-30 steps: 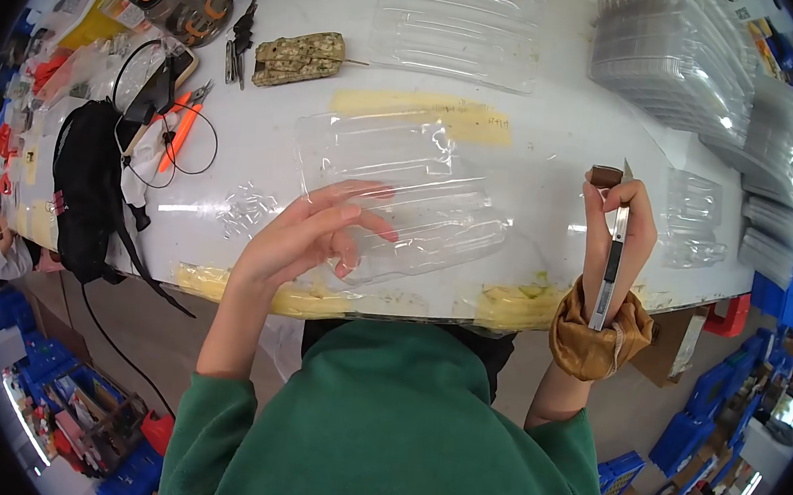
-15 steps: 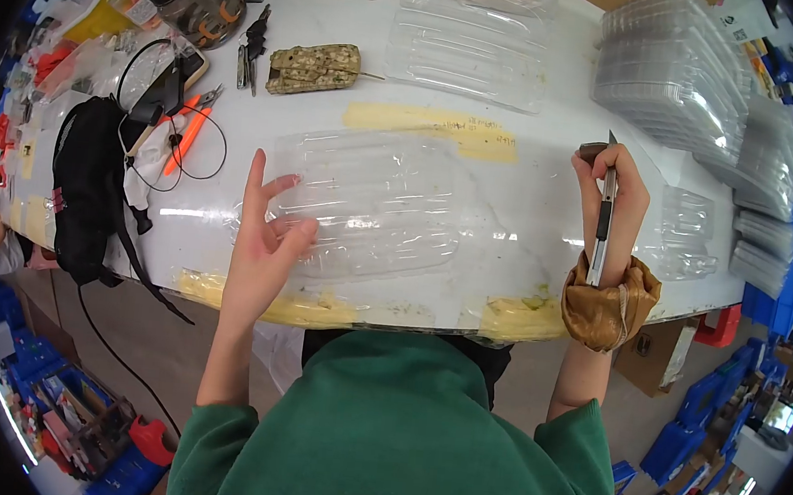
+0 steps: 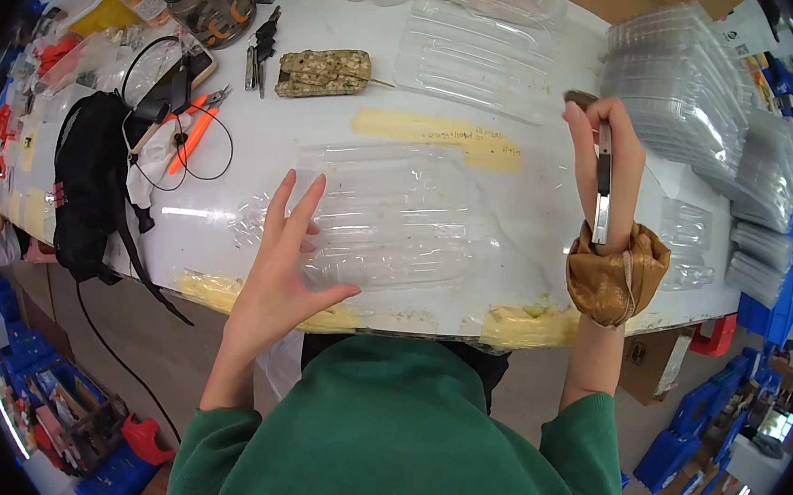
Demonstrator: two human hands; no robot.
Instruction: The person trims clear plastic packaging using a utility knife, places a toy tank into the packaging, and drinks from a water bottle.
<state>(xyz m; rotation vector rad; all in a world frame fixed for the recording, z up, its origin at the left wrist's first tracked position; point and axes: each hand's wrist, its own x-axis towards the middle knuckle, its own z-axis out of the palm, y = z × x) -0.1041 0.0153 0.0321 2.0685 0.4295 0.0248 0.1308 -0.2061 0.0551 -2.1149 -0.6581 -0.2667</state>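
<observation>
A clear plastic blister tray (image 3: 399, 215) with long ridges lies on the white table in front of me. My left hand (image 3: 286, 271) is at its left edge, fingers stretched and thumb spread apart; whether the fingertips touch the plastic I cannot tell. To the right of the tray, my right hand (image 3: 616, 163) is closed around a utility knife (image 3: 603, 185), whose handle runs down towards the wrist. A small dark brown piece (image 3: 579, 100) shows at the right fingertips, its kind unclear. The brown cuff (image 3: 616, 276) wraps the right wrist.
A camouflage toy tank (image 3: 324, 73) sits beyond the tray. Stacked clear trays (image 3: 680, 84) rise at the right, and more clear trays (image 3: 475, 52) lie at the back. To the left are a black pouch (image 3: 86, 183), orange-handled pliers (image 3: 197, 136) and a dark bottle (image 3: 206, 0).
My left hand has moved slightly right and down, its fingers now over the tray's left edge. My right hand has risen slightly with the knife; the blade tip no longer shows above the fingers.
</observation>
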